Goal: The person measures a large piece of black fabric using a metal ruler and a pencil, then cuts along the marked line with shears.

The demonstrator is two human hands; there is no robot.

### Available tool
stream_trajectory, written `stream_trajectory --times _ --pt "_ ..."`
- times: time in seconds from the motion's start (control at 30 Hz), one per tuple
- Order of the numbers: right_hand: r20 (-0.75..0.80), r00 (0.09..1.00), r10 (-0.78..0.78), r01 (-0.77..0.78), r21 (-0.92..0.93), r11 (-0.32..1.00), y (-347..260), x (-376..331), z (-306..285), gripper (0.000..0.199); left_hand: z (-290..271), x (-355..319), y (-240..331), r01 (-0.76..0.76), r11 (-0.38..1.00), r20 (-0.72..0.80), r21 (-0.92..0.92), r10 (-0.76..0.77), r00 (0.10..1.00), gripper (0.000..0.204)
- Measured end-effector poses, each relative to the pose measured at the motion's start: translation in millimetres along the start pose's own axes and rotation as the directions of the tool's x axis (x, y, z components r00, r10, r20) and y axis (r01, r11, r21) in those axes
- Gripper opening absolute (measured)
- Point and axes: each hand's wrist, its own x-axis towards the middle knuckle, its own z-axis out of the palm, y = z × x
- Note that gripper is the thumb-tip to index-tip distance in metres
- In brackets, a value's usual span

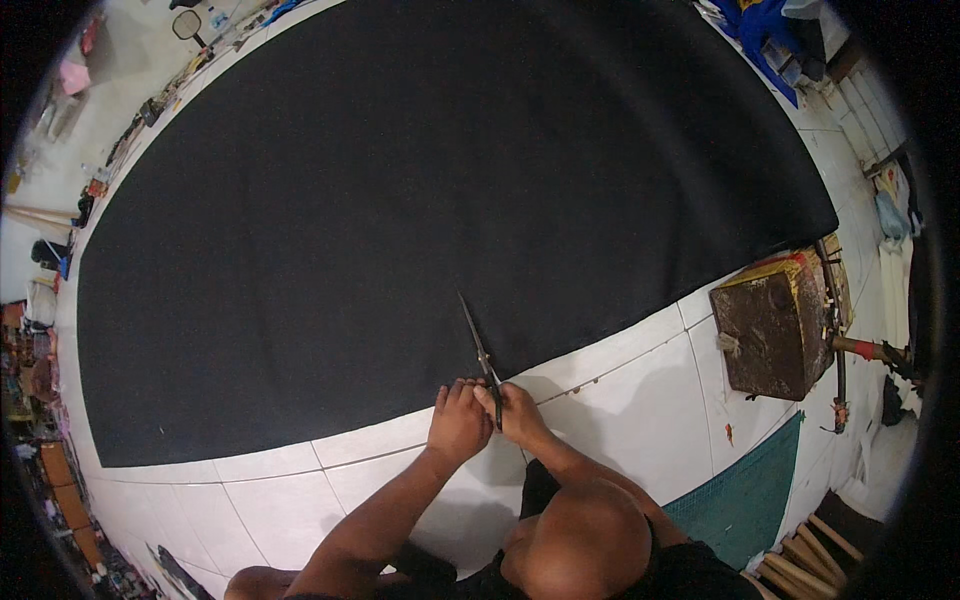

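Note:
A large sheet of black fabric lies spread on the white tiled floor in front of me. My right hand is closed round the dark handles of a long pair of scissors. The blade points away from me and slightly left, showing on top of the cloth just inside its near edge. Close beside it, touching or almost touching the right hand, my left hand has its fingers bent together over the fabric's near edge. What lies under those fingertips is hidden.
A worn brown box stands to the right, against the fabric's corner. A green mat and several wooden sticks lie at the lower right. Clutter lines the left wall, and a blue cloth lies at the far right.

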Motion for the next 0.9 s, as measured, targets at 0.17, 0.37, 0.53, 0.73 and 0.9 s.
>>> stream_trajectory --times 0.17,0.37,0.53,0.73,0.9 --pt "0.114 0.979 0.17 -0.172 0.008 0.985 -29 -3 -7 0.061 7 -10 -5 -0.007 0.999 0.007 -0.032 0.008 1.0 0.058" --pt "0.138 0.972 0.189 -0.205 0.11 0.973 -52 29 -9 0.054 -19 -5 4 -0.02 0.999 0.096 -0.046 0.025 0.995 0.055" --pt "0.04 0.995 0.095 -0.097 0.061 0.993 -42 34 -2 0.052 -12 -5 -2 -0.014 0.999 0.153 -0.045 0.021 0.988 0.057" --pt "0.267 0.937 0.225 -0.298 0.276 0.914 -76 31 -30 0.05 -11 -2 2 0.055 0.997 0.071 -0.06 -0.051 0.996 0.071" --pt "0.321 0.922 0.218 -0.325 0.332 0.885 -71 37 -36 0.047 -13 6 19 0.079 0.997 0.09 0.016 -0.08 0.993 0.075"
